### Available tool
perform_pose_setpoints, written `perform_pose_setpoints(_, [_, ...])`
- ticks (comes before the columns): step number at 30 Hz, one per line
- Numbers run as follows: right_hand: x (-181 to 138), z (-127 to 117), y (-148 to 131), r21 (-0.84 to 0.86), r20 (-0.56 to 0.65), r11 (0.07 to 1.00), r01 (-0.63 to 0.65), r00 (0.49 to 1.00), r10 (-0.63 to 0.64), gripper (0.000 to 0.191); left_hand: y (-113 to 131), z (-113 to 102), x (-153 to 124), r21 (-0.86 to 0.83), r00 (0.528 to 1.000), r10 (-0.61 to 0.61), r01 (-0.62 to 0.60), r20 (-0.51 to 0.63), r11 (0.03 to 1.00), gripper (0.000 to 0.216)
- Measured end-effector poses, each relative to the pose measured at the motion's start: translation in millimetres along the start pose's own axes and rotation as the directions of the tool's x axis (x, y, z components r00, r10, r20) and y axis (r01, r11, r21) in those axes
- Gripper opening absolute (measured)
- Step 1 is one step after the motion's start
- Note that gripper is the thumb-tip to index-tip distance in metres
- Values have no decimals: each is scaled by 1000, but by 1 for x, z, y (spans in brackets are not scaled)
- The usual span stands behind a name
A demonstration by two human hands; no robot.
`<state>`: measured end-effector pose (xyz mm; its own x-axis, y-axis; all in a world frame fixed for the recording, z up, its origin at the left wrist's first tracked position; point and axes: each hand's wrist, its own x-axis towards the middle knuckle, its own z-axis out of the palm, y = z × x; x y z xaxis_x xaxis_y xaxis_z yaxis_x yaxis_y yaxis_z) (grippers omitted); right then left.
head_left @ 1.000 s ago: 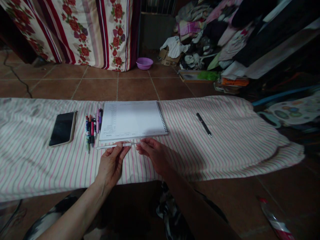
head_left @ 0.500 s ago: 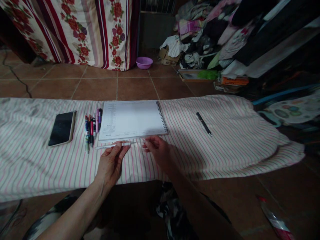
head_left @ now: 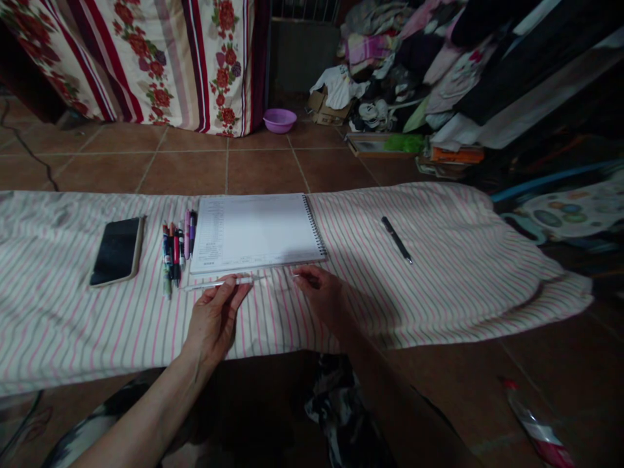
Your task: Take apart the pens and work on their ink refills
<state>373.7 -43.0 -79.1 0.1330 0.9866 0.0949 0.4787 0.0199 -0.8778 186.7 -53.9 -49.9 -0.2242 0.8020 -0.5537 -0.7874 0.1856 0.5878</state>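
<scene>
My left hand [head_left: 217, 318] is closed round a slim white pen [head_left: 205, 285], held level just above the striped cloth. A thin pale tip pokes out from the pen's right end. To its right, my right hand [head_left: 322, 296] is closed in a pinch, with a small pale piece [head_left: 296, 276] at the fingertips, too small to name. A gap separates the two hands. Just beyond them lies a spiral notebook [head_left: 266, 227], open at a mostly blank page. Several pens [head_left: 174, 253] lie side by side at its left. A black pen [head_left: 397, 240] rests off to the right.
A smartphone [head_left: 117, 252] lies at the left on the striped cloth [head_left: 463, 260]. Past the cloth's far edge is tiled floor with a purple basin [head_left: 279, 120], a cardboard box [head_left: 327, 109] and heaped clothes. A bottle [head_left: 539, 426] lies on the floor at lower right.
My right hand has moved a little to the right, away from the pen's end, with the small piece in its pinch. The left hand stays nearly still with the pen.
</scene>
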Motion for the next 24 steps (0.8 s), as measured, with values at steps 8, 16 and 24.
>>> perform_pose_setpoints(8, [-3, -7, -3, -285, -32, 955, 87, 994, -100, 13, 0, -1, 0, 7, 1000, -4, 4, 18, 1000, 19])
perform_pose_setpoints(16, [-3, -15, -10, -420, -22, 900, 115, 990, -137, 20, 2, 1, -2, -9, 1000, -12, 12, 2, 1000, 23])
perform_pose_setpoints(24, [-6, 3, -22, -242, 39, 891, 385, 921, -387, 18, 0, -1, -1, -5, 999, -12, 12, 39, 1000, 19])
